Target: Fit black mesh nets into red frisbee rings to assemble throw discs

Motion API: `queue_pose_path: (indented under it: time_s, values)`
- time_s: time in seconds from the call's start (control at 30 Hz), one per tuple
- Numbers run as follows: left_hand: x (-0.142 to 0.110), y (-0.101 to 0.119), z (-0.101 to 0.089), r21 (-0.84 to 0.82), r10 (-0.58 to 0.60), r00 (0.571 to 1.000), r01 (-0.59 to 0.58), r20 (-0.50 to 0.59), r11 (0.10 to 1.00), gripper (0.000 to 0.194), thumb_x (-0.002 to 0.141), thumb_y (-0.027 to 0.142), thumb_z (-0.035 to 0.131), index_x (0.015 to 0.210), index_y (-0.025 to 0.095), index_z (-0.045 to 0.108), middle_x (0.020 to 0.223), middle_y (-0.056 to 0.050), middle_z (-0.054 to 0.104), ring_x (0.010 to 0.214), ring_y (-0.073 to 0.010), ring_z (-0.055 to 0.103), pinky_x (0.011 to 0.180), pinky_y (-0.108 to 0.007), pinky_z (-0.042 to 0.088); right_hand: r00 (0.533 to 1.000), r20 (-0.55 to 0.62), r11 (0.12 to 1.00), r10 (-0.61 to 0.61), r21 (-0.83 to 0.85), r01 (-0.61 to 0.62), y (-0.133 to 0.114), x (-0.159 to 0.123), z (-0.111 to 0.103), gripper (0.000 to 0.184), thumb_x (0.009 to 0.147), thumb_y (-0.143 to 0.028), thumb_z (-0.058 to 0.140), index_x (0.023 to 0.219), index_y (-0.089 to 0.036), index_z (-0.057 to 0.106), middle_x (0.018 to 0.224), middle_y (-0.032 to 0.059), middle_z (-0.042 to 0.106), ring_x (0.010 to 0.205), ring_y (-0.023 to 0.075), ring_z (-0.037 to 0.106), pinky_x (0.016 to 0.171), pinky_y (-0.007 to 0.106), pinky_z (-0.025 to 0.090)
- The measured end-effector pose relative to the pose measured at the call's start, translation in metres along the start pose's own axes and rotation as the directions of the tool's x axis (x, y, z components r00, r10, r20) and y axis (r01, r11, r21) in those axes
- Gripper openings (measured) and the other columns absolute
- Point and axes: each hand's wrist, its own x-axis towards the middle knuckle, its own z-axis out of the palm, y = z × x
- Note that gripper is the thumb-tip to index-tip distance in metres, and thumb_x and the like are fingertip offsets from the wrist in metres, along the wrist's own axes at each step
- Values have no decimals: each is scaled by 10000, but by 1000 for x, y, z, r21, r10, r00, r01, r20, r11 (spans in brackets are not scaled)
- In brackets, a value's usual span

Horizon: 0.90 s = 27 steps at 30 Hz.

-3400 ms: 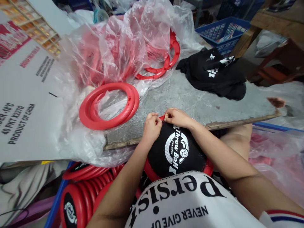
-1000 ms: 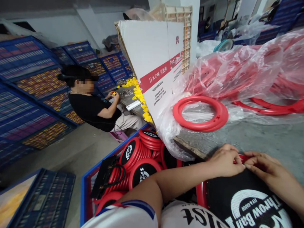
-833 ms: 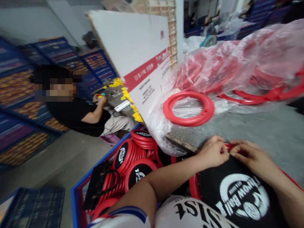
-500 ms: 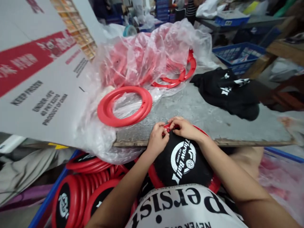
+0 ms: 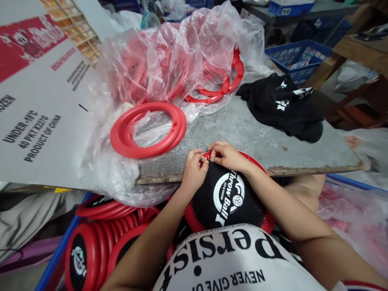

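Note:
Against my front, leaning on the table edge, is a red plastic ring [image 5: 254, 160] with black fabric [image 5: 201, 202] across it, printed "Throw Ball" in white. At the ring's far rim my left hand [image 5: 194, 169] is closed, thumb and fingers pinching the fabric's edge. Right beside it, my right hand [image 5: 228, 155] also pinches the fabric edge at the rim, its fingers bent. The exact grip under the fingertips is partly hidden. Loose red rings [image 5: 127, 147] lie stacked on the table, left of my hands. A heap of black printed fabric [image 5: 273, 109] lies to the right.
Clear plastic bags [image 5: 184, 48] with more red rings cover the table's back left. A white printed carton [image 5: 45, 109] stands at left. Below it, a blue crate [image 5: 62, 252] holds finished-looking red-and-black discs [image 5: 98, 250]. Behind right is a blue basket [image 5: 298, 54]; another person's hand [image 5: 351, 141] shows at right.
The view has shifted, so the table things appear lower-left to upper-left of before. Both hands stay pinched at the ring's far rim, with only slight finger movement.

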Motion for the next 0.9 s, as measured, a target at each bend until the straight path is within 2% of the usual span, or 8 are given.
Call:
queue_pose_path:
  time_s: [0.33, 0.9]
  values:
    - [6, 1, 0, 31, -81, 997, 80, 18, 996, 122, 852, 102, 570, 760, 181, 580, 1223, -132, 550, 1202, -251, 578, 1111, -449, 439, 999, -1, 998, 34, -46, -34, -2, 3, 2, 94, 851, -148, 657, 768, -188, 641, 1202, 65, 675, 1113, 238, 583, 1050, 415, 386]
    - [8, -3, 3, 99, -64, 998, 62, 20, 993, 129, 864, 110, 525, 777, 205, 513, 1194, -120, 541, 1212, -246, 558, 1102, -441, 427, 999, -39, 995, 35, -95, -39, -4, 5, 6, 143, 864, -135, 620, 735, -191, 593, 1175, 67, 690, 1080, 246, 595, 1025, 415, 411]
